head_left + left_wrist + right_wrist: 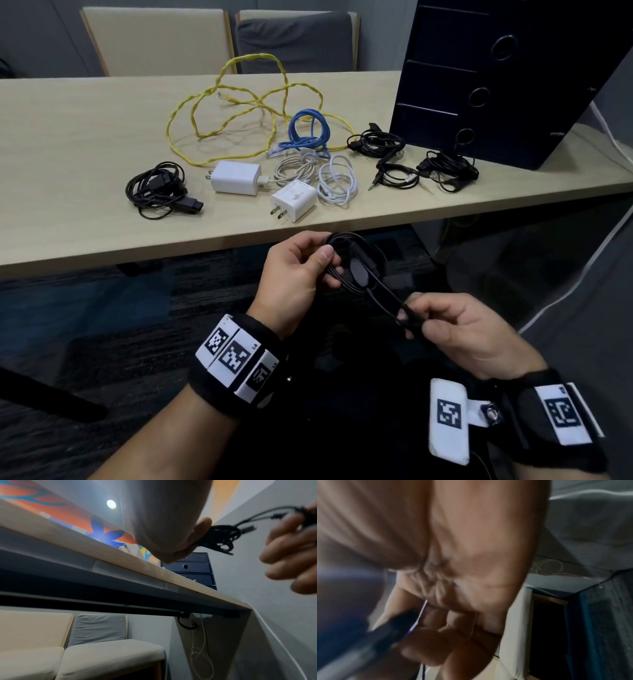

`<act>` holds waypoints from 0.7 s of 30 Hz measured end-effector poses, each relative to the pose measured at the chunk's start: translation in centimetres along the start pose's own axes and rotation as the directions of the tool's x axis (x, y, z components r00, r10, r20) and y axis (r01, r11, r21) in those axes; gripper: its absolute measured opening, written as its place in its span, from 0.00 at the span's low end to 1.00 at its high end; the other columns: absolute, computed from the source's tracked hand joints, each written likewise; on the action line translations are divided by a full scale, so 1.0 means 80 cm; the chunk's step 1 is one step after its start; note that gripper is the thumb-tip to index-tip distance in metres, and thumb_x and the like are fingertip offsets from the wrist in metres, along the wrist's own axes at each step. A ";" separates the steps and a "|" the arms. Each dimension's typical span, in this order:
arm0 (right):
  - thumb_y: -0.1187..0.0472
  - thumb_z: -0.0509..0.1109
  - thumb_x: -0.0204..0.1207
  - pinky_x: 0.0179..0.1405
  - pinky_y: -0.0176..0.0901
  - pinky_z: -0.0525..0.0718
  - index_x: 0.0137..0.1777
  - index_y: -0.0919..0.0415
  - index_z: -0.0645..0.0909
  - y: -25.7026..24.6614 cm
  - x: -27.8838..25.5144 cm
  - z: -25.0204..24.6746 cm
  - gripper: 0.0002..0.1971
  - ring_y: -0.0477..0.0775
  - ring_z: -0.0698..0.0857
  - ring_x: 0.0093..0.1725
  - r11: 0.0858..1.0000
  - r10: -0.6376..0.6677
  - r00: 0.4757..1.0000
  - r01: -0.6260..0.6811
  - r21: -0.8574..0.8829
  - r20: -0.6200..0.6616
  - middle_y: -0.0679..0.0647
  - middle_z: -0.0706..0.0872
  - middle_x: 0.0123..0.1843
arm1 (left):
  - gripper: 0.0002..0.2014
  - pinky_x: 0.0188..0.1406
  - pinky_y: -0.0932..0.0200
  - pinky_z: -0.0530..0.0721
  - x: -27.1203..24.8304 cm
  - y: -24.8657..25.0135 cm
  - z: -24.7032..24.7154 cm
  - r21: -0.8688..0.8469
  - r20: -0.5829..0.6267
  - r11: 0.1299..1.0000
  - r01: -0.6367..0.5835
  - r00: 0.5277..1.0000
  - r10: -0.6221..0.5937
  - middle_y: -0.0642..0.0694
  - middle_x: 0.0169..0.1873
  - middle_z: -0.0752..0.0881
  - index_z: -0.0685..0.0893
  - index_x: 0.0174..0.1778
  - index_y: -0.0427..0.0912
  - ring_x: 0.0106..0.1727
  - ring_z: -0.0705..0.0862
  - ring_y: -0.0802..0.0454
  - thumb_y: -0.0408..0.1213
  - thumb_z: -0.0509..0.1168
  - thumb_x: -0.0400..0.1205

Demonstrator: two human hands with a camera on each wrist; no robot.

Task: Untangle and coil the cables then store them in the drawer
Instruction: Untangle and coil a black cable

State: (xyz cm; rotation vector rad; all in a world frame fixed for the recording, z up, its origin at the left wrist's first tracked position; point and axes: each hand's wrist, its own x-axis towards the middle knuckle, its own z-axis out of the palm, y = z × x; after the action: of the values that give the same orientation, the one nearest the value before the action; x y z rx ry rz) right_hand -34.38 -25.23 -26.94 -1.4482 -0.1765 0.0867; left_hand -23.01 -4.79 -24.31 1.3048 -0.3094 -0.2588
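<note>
In front of the table edge my left hand [310, 265] grips a coiled black cable [356, 263]; the left wrist view shows the same black cable [221, 539] as a dark bundle at my fingertips. My right hand [421, 317] pinches the cable's loose end, a black plug [397, 622], with a strand stretched between both hands. On the table [68, 144] lie a loose yellow cable [236, 102], a blue cable [310, 132], white cables [337, 180] and several black coils [156, 188]. The dark blue drawer unit [486, 75] stands at the table's right end, drawers closed.
Two white chargers [236, 178] lie among the cables near the table's front edge. Two chairs [157, 41] stand behind the table. The table's left part is bare wood. A white cord [606, 133] runs along the right side beside the drawer unit.
</note>
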 end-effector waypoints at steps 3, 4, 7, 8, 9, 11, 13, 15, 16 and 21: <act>0.48 0.78 0.71 0.59 0.38 0.79 0.56 0.51 0.90 -0.013 0.003 0.003 0.15 0.54 0.84 0.50 0.971 0.068 0.996 -0.054 -0.233 0.055 0.46 0.86 0.48 | 0.10 0.25 0.67 0.79 0.000 0.000 0.007 -0.042 0.000 0.999 0.006 1.000 -0.006 0.46 0.29 0.81 0.83 0.51 0.36 0.28 0.81 0.55 0.22 0.58 0.85; 0.53 0.76 0.73 0.62 0.38 0.77 0.55 0.48 0.90 -0.013 0.008 0.003 0.11 0.56 0.84 0.53 0.928 0.097 0.995 -0.083 -0.363 0.019 0.43 0.85 0.49 | 0.10 0.25 0.68 0.78 0.001 0.001 0.008 -0.086 0.013 0.996 0.023 1.000 -0.021 0.46 0.29 0.81 0.82 0.52 0.36 0.28 0.80 0.55 0.22 0.57 0.85; 0.65 0.75 0.75 0.67 0.35 0.72 0.48 0.40 0.89 -0.010 0.024 0.009 0.15 0.41 0.82 0.60 0.815 0.025 0.987 -0.113 -0.569 -0.161 0.36 0.84 0.56 | 0.10 0.23 0.69 0.75 0.000 0.005 0.011 -0.207 0.087 0.972 0.111 0.992 -0.095 0.46 0.28 0.80 0.81 0.55 0.34 0.28 0.78 0.55 0.22 0.55 0.86; 0.68 0.76 0.74 0.66 0.32 0.71 0.45 0.36 0.87 -0.010 0.028 0.014 0.19 0.38 0.81 0.60 0.789 -0.033 0.974 -0.113 -0.604 -0.226 0.36 0.83 0.56 | 0.10 0.22 0.70 0.74 -0.001 0.006 0.011 -0.232 0.113 0.963 0.139 0.987 -0.116 0.46 0.28 0.80 0.81 0.56 0.33 0.28 0.78 0.55 0.22 0.55 0.86; 0.69 0.76 0.74 0.61 0.28 0.70 0.42 0.35 0.85 -0.011 0.033 0.020 0.20 0.37 0.80 0.57 0.771 -0.090 0.953 -0.117 -0.626 -0.288 0.38 0.82 0.54 | 0.10 0.22 0.70 0.74 -0.002 0.005 0.010 -0.246 0.134 0.956 0.162 0.982 -0.132 0.46 0.28 0.80 0.80 0.56 0.33 0.28 0.77 0.55 0.23 0.55 0.86; 0.74 0.76 0.72 0.48 0.25 0.73 0.41 0.46 0.81 -0.010 0.038 0.030 0.18 0.36 0.79 0.43 0.833 -0.142 0.923 -0.084 -0.547 -0.358 0.47 0.81 0.45 | 0.10 0.21 0.69 0.73 -0.003 0.006 0.008 -0.255 0.168 0.947 0.197 0.973 -0.157 0.46 0.28 0.80 0.81 0.56 0.33 0.29 0.77 0.54 0.23 0.55 0.85; 0.77 0.75 0.71 0.46 0.32 0.77 0.43 0.62 0.83 -0.005 0.041 0.030 0.10 0.41 0.82 0.40 0.895 -0.129 0.929 -0.042 -0.444 -0.347 0.55 0.84 0.39 | 0.10 0.21 0.69 0.73 -0.002 0.008 0.005 -0.250 0.190 0.943 0.219 0.966 -0.174 0.45 0.29 0.79 0.81 0.55 0.34 0.29 0.77 0.54 0.23 0.56 0.85; 0.78 0.75 0.71 0.48 0.39 0.82 0.44 0.67 0.86 0.000 0.040 0.032 0.07 0.45 0.86 0.41 0.946 -0.100 0.939 -0.013 -0.324 -0.329 0.53 0.88 0.38 | 0.09 0.20 0.69 0.74 -0.001 0.008 0.002 -0.223 0.193 0.950 0.220 0.965 -0.178 0.44 0.29 0.79 0.81 0.54 0.34 0.29 0.77 0.53 0.23 0.56 0.85; 0.78 0.75 0.69 0.47 0.41 0.84 0.43 0.65 0.88 0.001 0.038 0.037 0.09 0.46 0.87 0.41 0.977 -0.085 0.944 0.017 -0.212 -0.318 0.52 0.90 0.38 | 0.09 0.20 0.68 0.74 -0.002 0.007 0.001 -0.202 0.192 0.956 0.212 0.966 -0.173 0.44 0.29 0.80 0.81 0.54 0.34 0.29 0.78 0.53 0.23 0.57 0.85; 0.76 0.71 0.63 0.54 0.49 0.88 0.52 0.65 0.90 -0.002 0.031 0.052 0.18 0.62 0.90 0.56 0.960 -0.070 0.968 0.131 0.246 -0.242 0.67 0.91 0.53 | 0.10 0.23 0.66 0.79 -0.009 -0.001 0.006 -0.120 0.176 0.984 0.133 0.978 -0.111 0.43 0.30 0.82 0.82 0.52 0.36 0.28 0.82 0.54 0.21 0.58 0.84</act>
State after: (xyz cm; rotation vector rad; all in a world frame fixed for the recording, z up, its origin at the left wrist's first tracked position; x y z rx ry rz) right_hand -32.68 -20.75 -26.15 -1.1734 -0.0454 -0.1385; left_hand -23.84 -5.01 -24.30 1.1756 -0.3504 -0.4881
